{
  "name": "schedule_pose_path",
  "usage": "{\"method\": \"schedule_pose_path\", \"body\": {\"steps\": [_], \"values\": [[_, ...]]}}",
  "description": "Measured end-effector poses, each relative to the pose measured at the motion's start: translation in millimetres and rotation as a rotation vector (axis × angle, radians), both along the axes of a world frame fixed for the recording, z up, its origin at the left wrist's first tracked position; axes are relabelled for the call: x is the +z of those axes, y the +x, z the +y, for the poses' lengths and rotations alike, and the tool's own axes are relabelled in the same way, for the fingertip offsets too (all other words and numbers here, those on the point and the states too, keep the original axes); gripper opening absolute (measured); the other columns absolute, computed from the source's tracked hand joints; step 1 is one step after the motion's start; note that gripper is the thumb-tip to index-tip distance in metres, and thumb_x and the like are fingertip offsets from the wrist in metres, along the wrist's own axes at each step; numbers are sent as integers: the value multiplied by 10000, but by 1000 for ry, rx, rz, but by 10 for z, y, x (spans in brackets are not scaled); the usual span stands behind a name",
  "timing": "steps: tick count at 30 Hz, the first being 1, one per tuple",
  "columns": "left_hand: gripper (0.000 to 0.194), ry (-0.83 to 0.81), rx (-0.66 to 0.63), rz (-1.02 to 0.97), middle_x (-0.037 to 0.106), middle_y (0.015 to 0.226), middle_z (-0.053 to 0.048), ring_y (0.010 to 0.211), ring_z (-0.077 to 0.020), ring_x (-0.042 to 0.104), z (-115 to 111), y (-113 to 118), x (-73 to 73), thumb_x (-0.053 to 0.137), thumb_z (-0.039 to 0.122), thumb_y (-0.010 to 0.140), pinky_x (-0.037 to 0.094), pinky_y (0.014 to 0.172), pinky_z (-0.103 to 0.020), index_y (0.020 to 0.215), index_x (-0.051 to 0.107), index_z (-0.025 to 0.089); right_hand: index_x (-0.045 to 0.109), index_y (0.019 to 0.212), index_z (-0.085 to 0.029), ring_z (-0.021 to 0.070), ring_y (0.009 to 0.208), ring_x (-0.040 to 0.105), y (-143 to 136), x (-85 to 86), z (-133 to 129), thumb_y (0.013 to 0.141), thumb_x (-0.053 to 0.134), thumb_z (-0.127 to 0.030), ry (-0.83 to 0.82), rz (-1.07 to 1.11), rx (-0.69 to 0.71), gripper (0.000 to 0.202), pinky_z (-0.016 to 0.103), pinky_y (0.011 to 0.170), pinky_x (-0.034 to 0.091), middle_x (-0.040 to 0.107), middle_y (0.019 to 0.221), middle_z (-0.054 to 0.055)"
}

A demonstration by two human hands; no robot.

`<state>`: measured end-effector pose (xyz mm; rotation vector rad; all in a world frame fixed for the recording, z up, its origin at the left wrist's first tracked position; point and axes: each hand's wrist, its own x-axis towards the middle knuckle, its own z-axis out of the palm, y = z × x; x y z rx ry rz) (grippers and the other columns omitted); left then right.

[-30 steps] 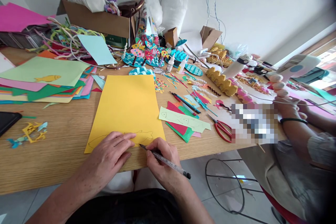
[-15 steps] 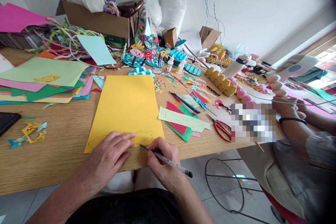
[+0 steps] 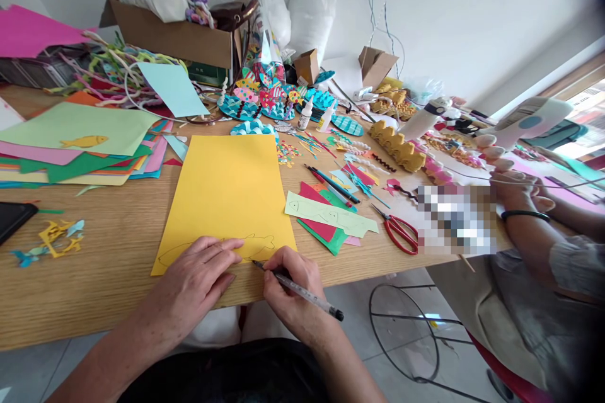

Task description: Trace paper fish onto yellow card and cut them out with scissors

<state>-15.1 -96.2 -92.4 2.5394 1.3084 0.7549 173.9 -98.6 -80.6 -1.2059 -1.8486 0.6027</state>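
A sheet of yellow paper (image 3: 231,189) lies on the wooden table, with fish outlines drawn along its near edge. My left hand (image 3: 203,274) rests flat over that edge, fingers stretched out, covering part of the drawing. In my right hand (image 3: 295,286) is a pen (image 3: 307,295), gripped between thumb and fingers. The pen's tip touches the paper by the right-hand fish outline. Just right of the sheet, a pale green strip (image 3: 331,214) with drawn fish lies over red and green paper pieces.
Red-handled scissors (image 3: 401,233) and pens (image 3: 333,186) lie to the right. A stack of coloured paper (image 3: 89,129) with a cut yellow fish stands left, near yellow and blue scraps (image 3: 57,242). Glue bottles (image 3: 306,114) stand behind. Another person's hands (image 3: 515,192) are at the far right.
My right hand and the pen's back end have shifted very slightly left. My left hand and the yellow paper stay in place.
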Motion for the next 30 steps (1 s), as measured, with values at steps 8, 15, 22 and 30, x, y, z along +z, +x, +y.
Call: {"method": "schedule_pose_path", "body": {"steps": [8,15,22,30], "values": [[161,24,-10,19,640,1129,-34,974,-199,559,-1,-5,22,417,185,887,479,812,-343,934,568,211,499,666,-190,68,430,376,23,-6,-17,680,469,-107,-58,81,-17,90,183,447,294,431,514,-71],[155,-17,7,2,623,1149,-32,1008,-200,536,-11,-7,-24,421,174,882,461,854,-353,941,558,216,517,694,-188,74,421,373,11,76,51,742,480,-165,-225,122,-26,65,184,419,279,433,490,-70],[187,-24,12,13,615,1161,-29,1020,-201,524,-16,-16,-66,442,133,850,456,866,-353,965,559,223,579,724,-183,90,494,493,-60,44,185,726,509,-134,-169,42,-63,85,183,489,347,567,565,-39],[187,-25,11,0,613,1152,-25,1009,-198,512,-15,1,-72,445,103,842,442,871,-351,951,548,214,578,727,-174,91,496,514,-85,55,153,742,502,-131,-162,-1,-54,88,182,487,352,581,572,-29]]}}
